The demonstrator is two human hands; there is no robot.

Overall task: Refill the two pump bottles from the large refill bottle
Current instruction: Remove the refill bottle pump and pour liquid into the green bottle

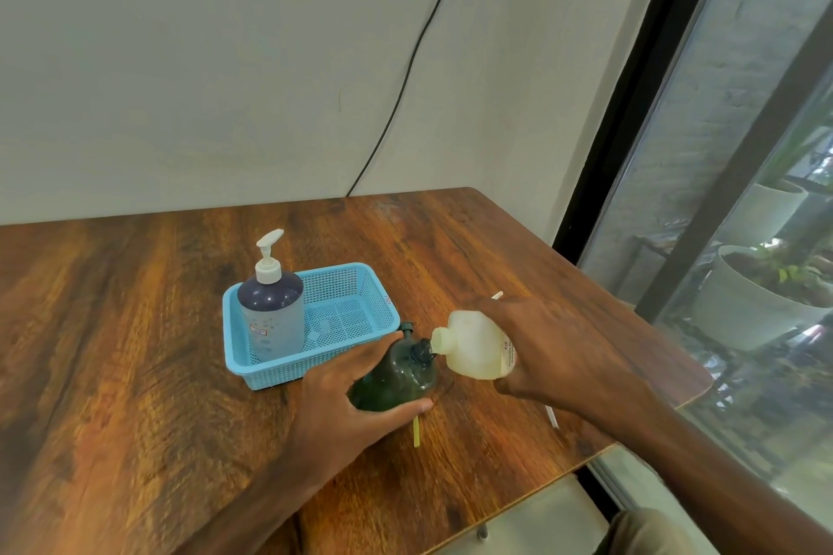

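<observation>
Wooden table (135, 329) fills the view, its right edge running beside a window. Near its middle, the left hand (342, 392) wraps round a dark green bottle (396, 374), open neck up. Right hand (554, 351) clamps a pale cream bottle (473, 347), tipped so its mouth touches that neck. Just left and farther off, a blue basket (342, 356) holds a capped blue pump bottle (272, 320). Bare wood lies left and near.

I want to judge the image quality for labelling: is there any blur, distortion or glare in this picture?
Head view: the right hand and pale bottle look slightly motion-blurred; the wide lens bends the window frame and table edges; daylight enters from the window side, with a soft sheen on the wood, no harsh glare.
</observation>
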